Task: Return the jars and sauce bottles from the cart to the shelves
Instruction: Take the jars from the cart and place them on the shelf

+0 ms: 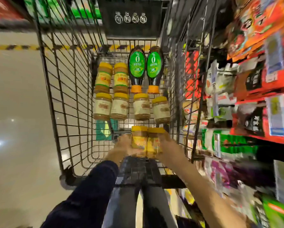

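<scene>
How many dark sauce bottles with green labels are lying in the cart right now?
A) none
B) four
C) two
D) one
C: two dark sauce bottles with green labels and orange caps lie side by side at the far end of the cart, beyond the yellow-lidded jars.

1. The left arm (82, 195) is covered by a long, dark navy sleeve that ends at the wrist.
2. The right arm (195, 183) is bare along its whole visible length, with no sleeve in view.
3. The left hand (121, 148) and right hand (167, 145) wear no gloves; both are motion-blurred.
4. The 2 legs (138, 203) wear dark grey jeans.
</scene>
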The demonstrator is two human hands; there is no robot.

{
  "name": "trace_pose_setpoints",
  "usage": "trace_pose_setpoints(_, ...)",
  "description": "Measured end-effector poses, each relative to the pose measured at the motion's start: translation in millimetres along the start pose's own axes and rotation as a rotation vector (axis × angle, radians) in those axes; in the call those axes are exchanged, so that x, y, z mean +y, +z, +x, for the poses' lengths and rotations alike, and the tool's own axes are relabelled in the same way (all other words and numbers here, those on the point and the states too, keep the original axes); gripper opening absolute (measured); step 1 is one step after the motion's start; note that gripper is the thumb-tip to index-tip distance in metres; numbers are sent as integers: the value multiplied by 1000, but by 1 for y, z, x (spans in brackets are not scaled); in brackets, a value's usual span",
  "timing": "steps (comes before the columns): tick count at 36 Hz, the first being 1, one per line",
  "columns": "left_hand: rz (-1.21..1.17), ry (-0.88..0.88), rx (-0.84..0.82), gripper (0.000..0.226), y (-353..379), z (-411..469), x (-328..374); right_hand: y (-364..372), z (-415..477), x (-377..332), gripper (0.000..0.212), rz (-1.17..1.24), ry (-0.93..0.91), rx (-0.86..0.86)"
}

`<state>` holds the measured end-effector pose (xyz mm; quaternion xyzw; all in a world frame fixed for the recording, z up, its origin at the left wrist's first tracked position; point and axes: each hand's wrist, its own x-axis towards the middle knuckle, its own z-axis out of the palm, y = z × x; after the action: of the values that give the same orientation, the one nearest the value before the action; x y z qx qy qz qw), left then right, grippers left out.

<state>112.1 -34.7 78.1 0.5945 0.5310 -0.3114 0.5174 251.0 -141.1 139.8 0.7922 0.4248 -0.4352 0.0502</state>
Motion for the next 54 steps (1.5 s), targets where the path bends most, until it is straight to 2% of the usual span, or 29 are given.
trace_pose_setpoints(3,-39,-20,-2,73,15,17,-2,7,6,1,63,50,21,13)
trace_pose_setpoints(7,-119,-31,4,61,23,30,1,23,16,2,66,161,56,47)
trace_pose_setpoints(11,-230,17,22,73,27,46,-11,30,27,1,61,226,86,50)
trace_pose_setpoints(15,-255,81,-55,72,38,80,-46,35,38,-1,65,238,138,39)
trace_pose_setpoints(17,-259,78,-87,61,26,72,-39,37,42,0,76,256,188,32)
trace_pose_setpoints(20,-306,64,-143,40,0,44,-18,48,49,5,79,281,248,34)
trace_pose_setpoints(23,-348,76,-182,36,-16,32,-14,55,55,12,79,345,306,16)
trace_pose_setpoints(26,-348,107,-182,41,-32,18,-11,53,60,15,75,378,326,-25)
trace_pose_setpoints(29,-347,126,-175,36,-46,8,-10,58,65,17,76,436,369,-116)
trace_pose_setpoints(31,-364,152,-177,43,-56,1,-12,61,67,20,72,462,388,-171)
trace_pose_setpoints(33,-374,175,-187,54,-64,-5,-14,63,70,21,59,485,402,-175)
trace_pose_setpoints(34,-374,186,-189,51,-67,-9,-15,66,71,24,56,497,404,-154)
trace_pose_setpoints(42,-458,208,-107,59,-82,-22,-18,76,83,26,71,540,480,-93)
trace_pose_setpoints(47,-462,192,-58,88,-88,-29,-23,90,90,32,84,603,502,-106)
trace_pose_setpoints(54,-479,175,-40,104,-94,-42,-25,76,82,18,71,564,522,-68)
